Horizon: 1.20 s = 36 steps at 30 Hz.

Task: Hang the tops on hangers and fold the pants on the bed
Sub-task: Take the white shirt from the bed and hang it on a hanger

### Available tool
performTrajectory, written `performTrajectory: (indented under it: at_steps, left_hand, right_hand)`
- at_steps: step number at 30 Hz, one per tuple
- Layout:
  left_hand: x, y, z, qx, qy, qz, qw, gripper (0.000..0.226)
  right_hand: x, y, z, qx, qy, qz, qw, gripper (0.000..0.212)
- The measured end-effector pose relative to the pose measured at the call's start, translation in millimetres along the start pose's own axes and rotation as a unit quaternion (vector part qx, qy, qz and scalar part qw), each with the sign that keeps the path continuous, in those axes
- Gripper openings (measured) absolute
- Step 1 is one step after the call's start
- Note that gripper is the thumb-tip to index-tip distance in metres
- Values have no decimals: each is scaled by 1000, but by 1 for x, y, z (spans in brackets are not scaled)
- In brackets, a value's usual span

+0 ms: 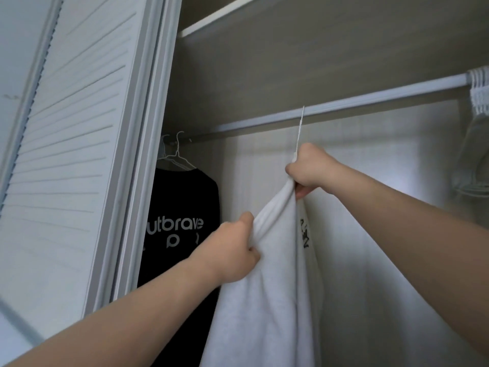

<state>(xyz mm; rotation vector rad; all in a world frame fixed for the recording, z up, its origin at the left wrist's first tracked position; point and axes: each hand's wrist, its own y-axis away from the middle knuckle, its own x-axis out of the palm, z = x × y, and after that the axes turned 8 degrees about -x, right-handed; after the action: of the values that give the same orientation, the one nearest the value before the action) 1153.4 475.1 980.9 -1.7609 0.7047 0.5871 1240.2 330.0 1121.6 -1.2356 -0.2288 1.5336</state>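
A white top with a small black print hangs edge-on from a white hanger, whose hook is over the wardrobe rail. My right hand grips the hanger's neck together with the top's collar. My left hand grips a fold of the white top at its shoulder, lower and to the left. A black top with white lettering hangs on a white wire hanger at the rail's left end.
A white louvred wardrobe door stands open on the left. A shelf runs above the rail. Several white hangers bunch at the rail's right end, with a pale garment below them.
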Motion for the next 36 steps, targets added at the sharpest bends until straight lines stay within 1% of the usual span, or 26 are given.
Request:
performTrajectory:
  at_steps: [3,6,11,17,20,23,24,27,28,31,32,33,36]
  left_hand:
    - [-9,1,11,-24,-22,3,999,22]
    - [-18,-1,21,-49,-42,5,998,20]
    - [-25,-10,36,-89,-108,25,990,17]
    - [-21,-27,60,-155,-192,57,967,21]
    - [-16,-40,76,-188,-224,66,954,29]
    - [-13,-55,90,-229,-262,76,934,40]
    - [-13,-60,94,-251,-274,81,925,36]
    - [-17,-76,105,-308,-302,90,897,10]
    - [-18,-82,108,-324,-314,98,887,9]
    - [-22,-95,115,-365,-358,120,851,25]
    - [-23,-98,117,-372,-372,120,842,27]
    - [-25,-101,118,-376,-382,119,836,27]
    - [-26,-105,122,-369,-399,108,833,26]
  right_hand:
    - [21,-13,-14,-32,-64,-5,997,22]
    - [46,-31,-24,-60,-96,-10,993,14]
    - [95,-62,-27,-103,-141,4,985,11]
    - [159,-96,-17,-151,-148,3,977,21]
    - [191,-112,-11,-166,-162,0,973,22]
    - [223,-128,-1,-173,-179,9,968,29]
    - [233,-134,3,-175,-179,11,968,31]
    - [262,-148,20,-175,-198,15,964,36]
    - [271,-152,25,-174,-208,19,962,37]
    - [294,-165,37,-168,-221,38,960,40]
    - [300,-169,40,-165,-229,50,958,40]
    - [305,-173,42,-164,-240,62,955,39]
    - [318,-182,45,-164,-257,75,949,43]
